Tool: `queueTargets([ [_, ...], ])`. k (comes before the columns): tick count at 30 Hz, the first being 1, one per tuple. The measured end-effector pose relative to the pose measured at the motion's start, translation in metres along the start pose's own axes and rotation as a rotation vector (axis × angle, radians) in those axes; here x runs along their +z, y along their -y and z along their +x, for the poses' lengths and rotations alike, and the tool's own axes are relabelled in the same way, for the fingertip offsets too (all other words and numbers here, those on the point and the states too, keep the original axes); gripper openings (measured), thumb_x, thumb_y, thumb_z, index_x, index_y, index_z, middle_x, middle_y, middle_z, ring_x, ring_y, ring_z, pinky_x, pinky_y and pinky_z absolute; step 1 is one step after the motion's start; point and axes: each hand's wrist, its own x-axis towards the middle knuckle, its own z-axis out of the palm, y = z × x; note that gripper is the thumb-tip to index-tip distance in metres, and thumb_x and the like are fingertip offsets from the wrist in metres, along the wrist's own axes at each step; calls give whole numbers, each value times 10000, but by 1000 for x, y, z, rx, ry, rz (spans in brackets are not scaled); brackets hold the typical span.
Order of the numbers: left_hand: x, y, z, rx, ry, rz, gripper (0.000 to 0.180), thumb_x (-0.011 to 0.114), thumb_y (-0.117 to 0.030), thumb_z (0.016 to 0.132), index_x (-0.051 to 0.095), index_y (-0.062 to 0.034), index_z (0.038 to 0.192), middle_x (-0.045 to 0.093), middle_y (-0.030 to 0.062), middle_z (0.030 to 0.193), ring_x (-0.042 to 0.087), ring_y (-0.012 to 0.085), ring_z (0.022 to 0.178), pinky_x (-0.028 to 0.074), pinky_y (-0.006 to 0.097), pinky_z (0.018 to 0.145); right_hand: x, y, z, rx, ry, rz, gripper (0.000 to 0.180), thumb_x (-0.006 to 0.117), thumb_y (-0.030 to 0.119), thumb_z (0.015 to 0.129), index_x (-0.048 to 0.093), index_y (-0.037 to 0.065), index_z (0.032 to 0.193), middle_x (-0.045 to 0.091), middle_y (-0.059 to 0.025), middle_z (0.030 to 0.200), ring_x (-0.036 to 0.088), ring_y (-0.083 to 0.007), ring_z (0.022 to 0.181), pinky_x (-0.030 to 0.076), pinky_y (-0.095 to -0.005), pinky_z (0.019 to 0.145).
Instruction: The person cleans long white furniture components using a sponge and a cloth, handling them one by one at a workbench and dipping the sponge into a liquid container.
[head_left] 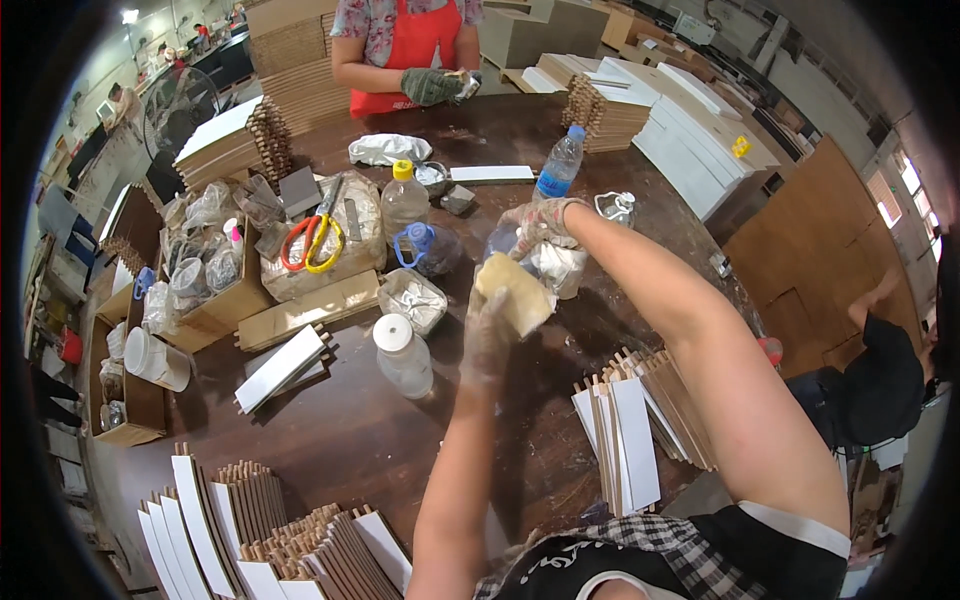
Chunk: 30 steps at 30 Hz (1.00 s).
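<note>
Though open, tub (425, 322) whitish inside

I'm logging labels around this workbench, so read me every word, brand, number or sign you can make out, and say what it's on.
No text here reads clearly enough to quote.
Red apron: pale lettering near its lower edge, too small to read.
Blue label on the water bottle: any print is too small and blurred to read.
Black shirt at the lower edge: white marks, unclear whether letters or pattern.

The left of 2 hands (488, 338) holds a yellowish, sponge-like piece (524, 301).
</note>
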Motion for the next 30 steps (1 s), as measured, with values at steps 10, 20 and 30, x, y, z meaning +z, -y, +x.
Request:
queueTargets([
  [10, 53, -19, -25, 90, 67, 55, 635, 576, -95, 850, 242, 0, 1381, 463, 158, 1273, 529, 213, 1088, 464, 313, 903, -13, 7, -52, -109, -66, 34, 612, 682, 202, 730, 474, 52, 1285, 591, -125, 1162, 565, -244, 1047, 432, -327, 926],
  [20, 77, -57, -119, 17, -94, 127, 906, 716, -92, 761, 119, -26, 1440, 302, 159, 1416, 396, 270, 1250, 381, 389, 1036, 30, 48, -97, -437, 27, 174, 561, 652, 291, 786, 481, 26, 1249, 645, -136, 972, 618, -269, 895, 495, -351, 803],
  [30, -4, -76, -160, 35, -442, 129, 438, 549, -104, 859, 433, 14, 1264, 563, 117, 1105, 567, 197, 986, 466, 302, 863, 29, 75, -60, -225, -40, -201, 484, 642, 334, 743, 588, 126, 1177, 625, -110, 1128, 634, -252, 926, 498, -332, 819],
])
